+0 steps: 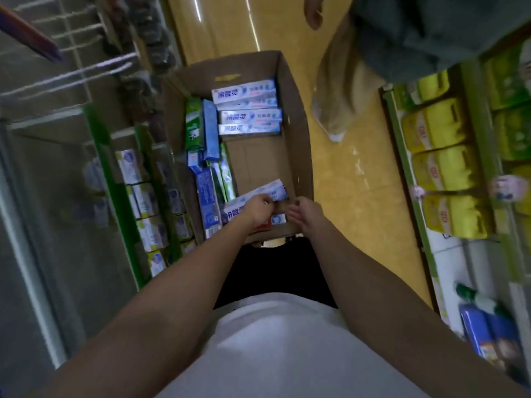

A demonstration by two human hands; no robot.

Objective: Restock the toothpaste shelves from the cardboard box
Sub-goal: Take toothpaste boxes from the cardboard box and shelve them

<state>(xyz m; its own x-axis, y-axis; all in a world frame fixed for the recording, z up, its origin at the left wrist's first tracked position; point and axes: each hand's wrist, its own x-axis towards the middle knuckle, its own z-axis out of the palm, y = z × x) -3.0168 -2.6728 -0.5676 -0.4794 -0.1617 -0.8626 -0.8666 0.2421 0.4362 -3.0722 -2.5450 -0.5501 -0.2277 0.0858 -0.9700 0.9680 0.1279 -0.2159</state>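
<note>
The left hand [260,209] is curled around a white and blue toothpaste carton [264,192] at the near end of the cardboard box [298,133]. The fingers wrap over the top of the carton, about at its middle. The carton is tipped up a little. Its long side runs from left to right across the box, with the far tip pointing toward the box's right wall.

The right hand [301,211] is just beside the left one, close to the near right corner of the box. Its fingers look bent, but the picture is blurry, so I cannot tell if it holds anything or only reaches in.

Under the left hand lies another carton of the same kind [230,215], flat on the box floor. So the left hand is the nearer one to the cartons, and they lie right under it and a bit to its left.

Along the left wall of the box stand blue cartons [209,129] and green cartons [194,124], with their long sides running away from the person. At the far end lie more white and blue cartons [248,110], stacked flat. The middle of the box floor is bare.

The toothpaste shelves [149,208] are to the left of the box, very near. I think the held carton has to go up and to the left.
</note>
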